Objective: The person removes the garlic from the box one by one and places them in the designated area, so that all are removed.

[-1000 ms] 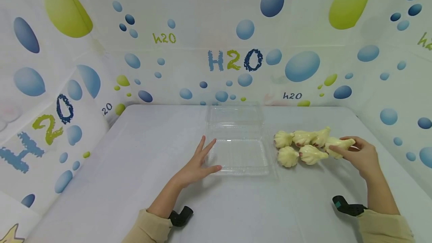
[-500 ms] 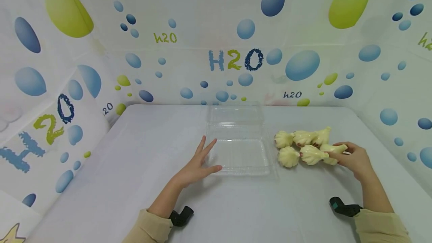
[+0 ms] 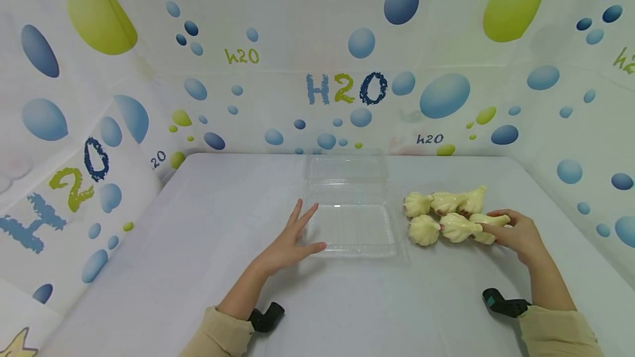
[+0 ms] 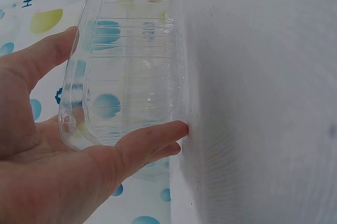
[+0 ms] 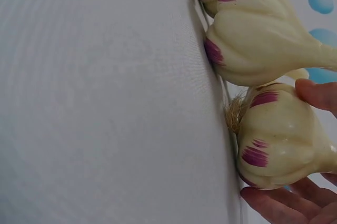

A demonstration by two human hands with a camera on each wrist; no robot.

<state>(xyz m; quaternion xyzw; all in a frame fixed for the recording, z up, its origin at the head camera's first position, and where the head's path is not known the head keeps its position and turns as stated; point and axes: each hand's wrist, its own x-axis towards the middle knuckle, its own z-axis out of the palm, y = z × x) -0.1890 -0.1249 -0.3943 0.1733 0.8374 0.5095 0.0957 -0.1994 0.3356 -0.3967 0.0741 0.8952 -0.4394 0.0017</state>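
Observation:
A clear plastic clamshell box (image 3: 354, 230) lies on the table with its lid (image 3: 344, 169) folded back. My left hand (image 3: 286, 244) rests at the box's left side, fingers spread and straight; the left wrist view shows thumb and fingers around the box's corner (image 4: 79, 137). To the box's right, cream garlic bulbs with purple marks sit in two rough rows. My right hand (image 3: 518, 236) holds the rightmost front garlic bulb (image 5: 279, 140) between thumb and fingers. Its neighbour, another garlic bulb (image 3: 458, 228), lies just left of it, and the held one's far side is hidden.
More garlic bulbs (image 3: 423, 230) stand close to the box's right wall, with a back row (image 3: 446, 201) behind. A white cloth (image 3: 208, 225) covers the table. A printed backdrop (image 3: 278, 87) rises behind and along the sides.
My right hand has moved left with the garlic bulb, bringing it up beside the other bulbs; it barely moves in the last half second. My left hand and the box have stayed put.

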